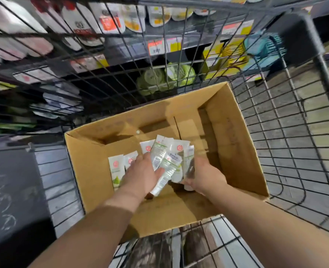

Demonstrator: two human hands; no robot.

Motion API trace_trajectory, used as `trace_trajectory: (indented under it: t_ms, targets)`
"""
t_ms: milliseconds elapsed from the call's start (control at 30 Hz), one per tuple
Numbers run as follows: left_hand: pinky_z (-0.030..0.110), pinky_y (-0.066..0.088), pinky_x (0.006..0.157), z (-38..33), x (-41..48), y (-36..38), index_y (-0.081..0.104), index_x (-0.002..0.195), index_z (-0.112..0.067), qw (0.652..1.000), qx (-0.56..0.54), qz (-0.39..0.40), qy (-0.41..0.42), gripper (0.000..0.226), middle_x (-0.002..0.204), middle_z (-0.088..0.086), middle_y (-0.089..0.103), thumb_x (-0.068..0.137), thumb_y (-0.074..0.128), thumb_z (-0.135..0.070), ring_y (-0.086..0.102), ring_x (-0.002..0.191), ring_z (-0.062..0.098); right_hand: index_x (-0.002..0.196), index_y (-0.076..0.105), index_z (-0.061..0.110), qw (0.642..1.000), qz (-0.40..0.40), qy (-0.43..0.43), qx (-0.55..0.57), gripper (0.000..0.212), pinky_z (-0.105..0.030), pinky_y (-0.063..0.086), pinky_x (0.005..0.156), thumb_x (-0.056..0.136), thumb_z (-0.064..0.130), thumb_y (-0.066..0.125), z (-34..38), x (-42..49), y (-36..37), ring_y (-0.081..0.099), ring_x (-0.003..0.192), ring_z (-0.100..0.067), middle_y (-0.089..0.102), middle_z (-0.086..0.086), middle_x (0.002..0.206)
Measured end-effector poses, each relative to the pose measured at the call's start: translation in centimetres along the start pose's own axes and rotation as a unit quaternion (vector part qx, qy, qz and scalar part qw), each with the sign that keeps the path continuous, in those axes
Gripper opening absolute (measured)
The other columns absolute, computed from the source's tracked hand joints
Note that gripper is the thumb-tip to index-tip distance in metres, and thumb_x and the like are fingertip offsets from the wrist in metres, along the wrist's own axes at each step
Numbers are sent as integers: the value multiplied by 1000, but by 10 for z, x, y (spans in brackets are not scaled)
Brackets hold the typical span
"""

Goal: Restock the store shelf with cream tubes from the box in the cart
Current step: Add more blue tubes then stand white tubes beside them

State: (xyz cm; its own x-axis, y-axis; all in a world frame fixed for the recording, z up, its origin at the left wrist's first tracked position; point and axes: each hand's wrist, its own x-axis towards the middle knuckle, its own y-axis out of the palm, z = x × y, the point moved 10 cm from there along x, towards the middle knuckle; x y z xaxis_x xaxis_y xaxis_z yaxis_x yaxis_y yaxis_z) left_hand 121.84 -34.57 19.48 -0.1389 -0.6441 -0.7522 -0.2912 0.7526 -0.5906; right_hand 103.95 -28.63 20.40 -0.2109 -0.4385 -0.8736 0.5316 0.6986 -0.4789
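An open cardboard box [86,163] sits in the black wire cart [287,144]. Both my hands reach down into it. Between them is a bunch of several white cream tubes [168,157] with green and red print, fanned upward. My left hand [142,175] grips the bunch from the left, thumb across one tube. My right hand [204,176] holds it from the right, fingers curled round the tubes. Two more cream tubes [117,171] lie against the box's left wall, partly hidden by my left hand.
Beyond the cart's far wire wall stand store shelves [121,60] with white bottles, price labels, green packets [165,78] and yellow boxes [225,53]. A dark board [11,190] with chalk marks is to the left of the cart. Floor shows to the right.
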Motion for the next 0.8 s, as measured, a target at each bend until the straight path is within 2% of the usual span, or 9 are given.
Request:
trace_trajectory:
  t_ms: [167,267,333,433,633,700,800]
  targets:
    - [47,37,104,8,16,0,34,142,-19,997,-60,-25,-37,64,135,9,41,88,52,-50,43,125,31,130,33,20,999,-29,8,44,68,-38,48,80,78,44,71,0,8,4,57,111,-27,54,-4,123]
    - [44,40,102,7,21,0,43,136,-13,997,-63,-22,-43,56,128,11,46,90,54,-43,47,119,31,129,34,18,997,-37,7,60,61,-37,48,79,82,38,69,1,9,5,58,108,-27,56,-5,120]
    - [43,43,97,8,19,-2,48,126,-10,996,-71,-21,-50,48,121,11,51,88,57,-39,51,111,30,128,35,17,998,-33,-9,60,55,-38,49,81,85,34,65,5,8,4,59,106,-28,57,-6,117]
    - [42,48,86,15,5,-7,45,117,-12,991,-114,-19,-74,40,111,8,59,87,60,-35,57,99,29,130,35,15,998,-23,-28,50,53,-37,50,83,86,32,59,9,-2,-2,58,105,-28,58,-7,117]
    - [32,46,77,17,-48,-45,41,121,-11,972,-203,-55,-108,46,113,9,60,85,64,-28,56,97,27,126,44,22,986,-55,-106,118,36,-39,53,81,92,31,49,30,-49,-46,62,96,-24,64,-3,111]
    - [31,45,74,13,-65,-56,43,123,-12,966,-229,-63,-105,46,115,7,59,84,64,-27,55,93,24,129,42,24,977,-56,-136,153,36,-40,54,79,95,36,46,41,-67,-59,63,93,-24,65,-2,106]
    - [33,47,81,8,-104,-89,46,125,-17,957,-250,-90,-116,46,119,4,59,85,63,-31,57,103,26,135,38,27,966,-61,-172,184,44,-37,52,73,94,40,47,59,-107,-89,63,87,-22,66,-4,100]
